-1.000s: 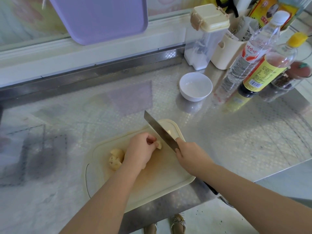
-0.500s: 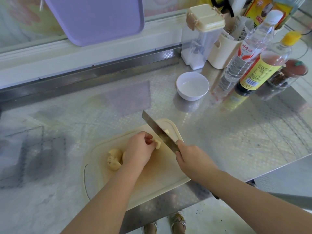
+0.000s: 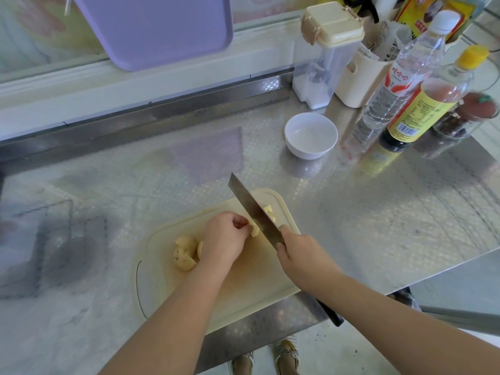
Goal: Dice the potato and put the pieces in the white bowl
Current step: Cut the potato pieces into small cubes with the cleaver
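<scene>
On a cream cutting board [image 3: 243, 288], my left hand [image 3: 224, 239] holds a small potato piece [image 3: 254, 230] with curled fingers. My right hand [image 3: 300, 255] grips the handle of a cleaver [image 3: 254, 209], whose blade stands against that piece. Cut potato bits [image 3: 269, 211] lie beyond the blade near the board's far corner. A larger potato chunk [image 3: 185, 253] with some skin sits left of my left hand. The white bowl [image 3: 311, 135] stands on the steel counter behind the board, and I see no potato in it.
Bottles [image 3: 422, 104], a jar [image 3: 465, 117], a clear lidded container [image 3: 324, 55] and a cream holder [image 3: 359, 77] crowd the back right. A purple board [image 3: 154, 28] leans on the window ledge. The counter's front edge [image 3: 270, 328] runs just below the cutting board.
The cleaver has shifted slightly against the held piece, and more cut bits show beyond the blade. Both hands stay in nearly the same place.
</scene>
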Available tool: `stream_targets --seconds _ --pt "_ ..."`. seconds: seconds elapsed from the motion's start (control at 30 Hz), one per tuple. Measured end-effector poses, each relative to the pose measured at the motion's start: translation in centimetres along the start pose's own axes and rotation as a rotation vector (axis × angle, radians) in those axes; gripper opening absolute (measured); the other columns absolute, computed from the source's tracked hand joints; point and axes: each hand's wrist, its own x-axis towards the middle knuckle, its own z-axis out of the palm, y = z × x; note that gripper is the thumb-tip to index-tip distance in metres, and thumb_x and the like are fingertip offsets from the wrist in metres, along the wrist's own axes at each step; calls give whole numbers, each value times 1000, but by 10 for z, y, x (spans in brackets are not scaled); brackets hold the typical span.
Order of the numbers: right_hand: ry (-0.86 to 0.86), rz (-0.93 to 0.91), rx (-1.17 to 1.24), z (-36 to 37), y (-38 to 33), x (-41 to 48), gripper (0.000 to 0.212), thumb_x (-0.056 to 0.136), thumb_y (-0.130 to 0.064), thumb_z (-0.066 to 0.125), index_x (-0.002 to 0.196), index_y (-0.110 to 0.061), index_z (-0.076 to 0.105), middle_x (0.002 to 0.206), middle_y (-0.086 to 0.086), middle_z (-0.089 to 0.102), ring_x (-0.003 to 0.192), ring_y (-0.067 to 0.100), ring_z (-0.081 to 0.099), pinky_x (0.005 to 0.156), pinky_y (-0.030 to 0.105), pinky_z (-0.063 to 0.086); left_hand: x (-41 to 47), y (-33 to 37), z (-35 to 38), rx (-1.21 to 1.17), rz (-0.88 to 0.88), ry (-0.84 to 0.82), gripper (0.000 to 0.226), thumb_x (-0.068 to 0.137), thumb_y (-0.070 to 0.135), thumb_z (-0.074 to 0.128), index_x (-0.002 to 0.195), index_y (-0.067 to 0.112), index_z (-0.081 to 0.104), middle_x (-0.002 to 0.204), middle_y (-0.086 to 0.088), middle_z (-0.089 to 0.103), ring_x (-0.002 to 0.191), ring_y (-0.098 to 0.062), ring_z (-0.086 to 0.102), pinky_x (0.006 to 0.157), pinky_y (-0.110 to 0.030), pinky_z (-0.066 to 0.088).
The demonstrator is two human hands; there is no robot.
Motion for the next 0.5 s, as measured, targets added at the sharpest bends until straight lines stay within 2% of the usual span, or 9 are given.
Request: stream_targets --seconds 0.1,0.2,0.27,0.4,0.5 --pt "14 2 4 -3 0 0 15 107 -30 36 112 -20 45 75 0 56 67 19 61 64 41 57 2 -3 -2 -25 -14 -41 29 86 21 72 114 27 66 95 3 71 86 -17 69 84 -40 57" --pt "28 -2 6 -6 2 1 14 106 -28 36 109 -18 46 73 0 54 65 20 59 59 40 51 5 -5 -6 -29 -1 -84 29 88 10 67 111 27 68 99 2 70 87 -19 69 86 -40 57" --pt "29 -10 16 -7 2 1 11 106 -27 37 103 -19 43 71 2 53 61 21 56 54 37 44 5 -6 -9 29 19 -80 28 89 6 63 108 25 70 102 2 71 87 -17 68 85 -32 55" --pt "10 -16 9 -6 0 4 11 106 -28 37 105 -20 44 72 2 54 62 21 58 56 38 49 -2 -4 -13 130 60 -79 28 89 21 65 117 24 67 111 6 69 96 -11 63 74 -19 45" --pt "3 -6 0 -5 0 5 15 106 -29 37 112 -20 46 73 0 55 63 19 59 60 40 54 -7 -1 -12 155 104 -67 35 85 28 72 118 20 67 109 5 69 98 -13 63 76 -22 46"
